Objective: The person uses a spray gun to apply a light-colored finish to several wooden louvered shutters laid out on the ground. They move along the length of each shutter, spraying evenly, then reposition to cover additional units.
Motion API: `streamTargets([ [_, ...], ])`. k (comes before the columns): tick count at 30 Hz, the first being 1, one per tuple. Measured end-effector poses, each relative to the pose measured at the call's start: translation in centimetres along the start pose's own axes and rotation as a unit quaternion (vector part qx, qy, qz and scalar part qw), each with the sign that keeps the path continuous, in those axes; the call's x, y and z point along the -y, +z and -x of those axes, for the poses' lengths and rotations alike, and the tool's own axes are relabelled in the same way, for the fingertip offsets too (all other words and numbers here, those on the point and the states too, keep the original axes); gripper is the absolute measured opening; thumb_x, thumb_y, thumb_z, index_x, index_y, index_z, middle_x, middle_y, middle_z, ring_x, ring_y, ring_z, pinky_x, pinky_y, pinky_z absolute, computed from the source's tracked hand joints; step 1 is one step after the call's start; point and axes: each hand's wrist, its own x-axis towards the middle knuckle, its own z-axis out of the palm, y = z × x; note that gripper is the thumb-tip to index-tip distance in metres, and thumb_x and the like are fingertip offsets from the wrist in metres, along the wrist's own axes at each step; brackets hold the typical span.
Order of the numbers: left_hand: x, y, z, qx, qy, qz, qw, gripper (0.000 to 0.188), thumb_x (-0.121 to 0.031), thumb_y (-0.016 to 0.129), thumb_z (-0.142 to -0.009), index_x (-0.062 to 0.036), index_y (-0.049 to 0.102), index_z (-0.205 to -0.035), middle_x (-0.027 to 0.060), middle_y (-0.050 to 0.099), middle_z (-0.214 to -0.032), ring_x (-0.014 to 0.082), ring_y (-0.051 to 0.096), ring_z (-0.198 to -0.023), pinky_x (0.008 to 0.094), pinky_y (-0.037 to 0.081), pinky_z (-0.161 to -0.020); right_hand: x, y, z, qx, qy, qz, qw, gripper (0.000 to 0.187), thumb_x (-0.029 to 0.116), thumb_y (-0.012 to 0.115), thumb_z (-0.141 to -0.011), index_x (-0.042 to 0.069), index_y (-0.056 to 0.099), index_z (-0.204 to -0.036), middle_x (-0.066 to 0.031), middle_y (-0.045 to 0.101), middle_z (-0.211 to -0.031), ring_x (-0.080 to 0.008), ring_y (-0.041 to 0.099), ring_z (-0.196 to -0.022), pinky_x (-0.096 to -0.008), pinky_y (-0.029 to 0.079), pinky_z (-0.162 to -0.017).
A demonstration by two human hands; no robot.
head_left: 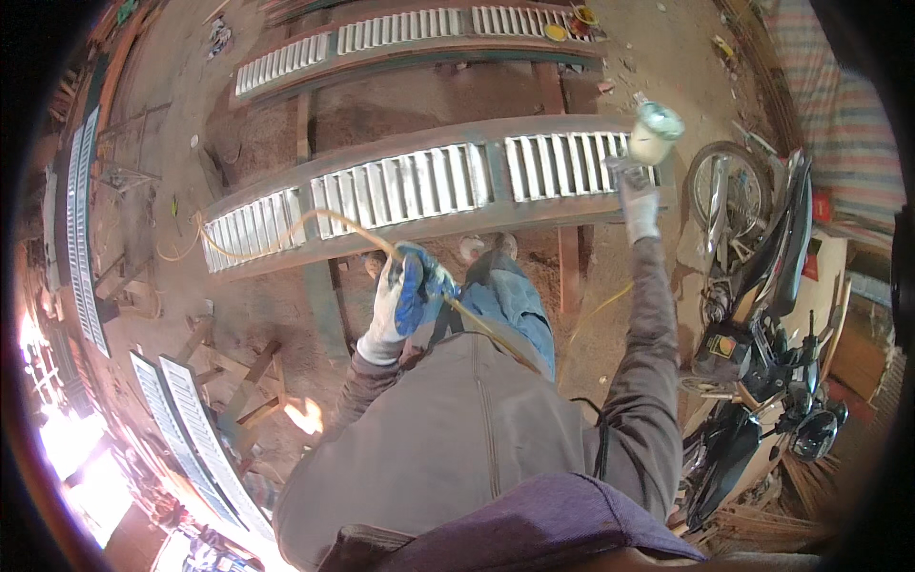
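1. Landmark: a long red-brown wooden frame with white louvred slat panels (419, 186) lies across supports over the dirt floor (381, 105), directly ahead of the person. All positions below refer to this frame.
2. Right hand (637, 195): gloved in grey-white fabric, extended to the right end of the frame, over its last slat panel. The fingers are closed around the grip of a spray gun with a pale translucent cup (654, 132). The cup sits above the hand, at the far edge of the frame.
3. Left hand (405, 296): gloved in white and blue, positioned on the near side of the frame, close to its middle. The fingers are curled around a thin yellow hose (315, 217).
4. Hose routing: from the left hand the hose arcs up over the middle slat panel, then drops toward the left end of the frame. A second run passes down across the person's torso.
5. A second frame of the same kind (410, 38) lies beyond the landmark frame, well apart from it.
6. A parked motorcycle (762, 324) stands just beyond the right end of the frame.
7. Loose white slat panels (186, 429) lie on the floor near and to the left of the frame.
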Motion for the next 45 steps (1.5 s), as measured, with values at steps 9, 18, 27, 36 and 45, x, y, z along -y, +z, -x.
streamTargets([
  [9, 4.5, 1.3, 4.5, -0.073, 0.002, 0.016, 0.997, 0.024, -0.028, 0.052, -0.100, -0.0041, 0.052, -0.104, 0.0092, 0.061, -0.087, 0.0225, 0.061, -0.086, 0.0391, 0.051, -0.082, -3.2, -17.1, -6.3, 0.007, 0.081, 0.356, 0.931, 0.042, 0.038, 0.071, -0.081, 0.008, 0.069, -0.111, -0.0140, 0.071, -0.100, -0.0298, 0.068, -0.096, -0.0382, 0.052, -0.083],
  [18, 6.8, 1.7, 4.8, -0.117, 0.033, 0.065, 0.990, 0.024, -0.027, 0.052, -0.099, -0.0039, 0.051, -0.106, 0.0080, 0.061, -0.093, 0.0227, 0.063, -0.092, 0.0405, 0.052, -0.087, -4.9, -1.9, -2.7, 0.260, -0.004, 0.149, 0.954, 0.038, 0.032, 0.073, -0.080, 0.015, 0.070, -0.114, -0.0114, 0.073, -0.097, -0.0264, 0.070, -0.091, -0.0367, 0.053, -0.079],
  [27, 7.7, 1.6, 11.4, -0.234, 0.129, 0.091, 0.959, 0.021, -0.027, 0.052, -0.099, -0.0074, 0.054, -0.107, 0.0067, 0.061, -0.092, 0.0234, 0.061, -0.094, 0.0432, 0.048, -0.091, 7.4, 23.9, 2.5, 0.391, -0.201, 0.209, 0.874, 0.048, 0.045, 0.067, -0.081, 0.015, 0.065, -0.119, -0.0147, 0.068, -0.110, -0.0325, 0.064, -0.105, -0.0424, 0.048, -0.093],
  [36, 13.2, 1.5, 18.1, -0.356, 0.163, 0.173, 0.904, 0.022, -0.029, 0.048, -0.101, -0.0080, 0.055, -0.103, 0.0060, 0.061, -0.091, 0.0261, 0.060, -0.097, 0.0480, 0.049, -0.092, 13.2, 29.6, 9.6, 0.619, -0.102, 0.108, 0.771, 0.046, 0.045, 0.071, -0.079, 0.014, 0.070, -0.112, -0.0137, 0.069, -0.111, -0.0302, 0.064, -0.107, -0.0372, 0.049, -0.093],
  [45, 7.6, -1.1, 11.3, -0.174, 0.062, 0.114, 0.976, 0.064, -0.055, 0.031, -0.101, -0.0086, 0.055, -0.063, 0.0047, 0.042, -0.046, 0.0227, 0.043, -0.054, 0.0400, 0.048, -0.071, -1.7, 11.8, -6.2, 0.357, -0.036, 0.233, 0.904, 0.043, 0.044, 0.069, -0.082, 0.011, 0.070, -0.109, -0.0129, 0.072, -0.099, -0.0269, 0.069, -0.096, -0.0391, 0.053, -0.083],
])
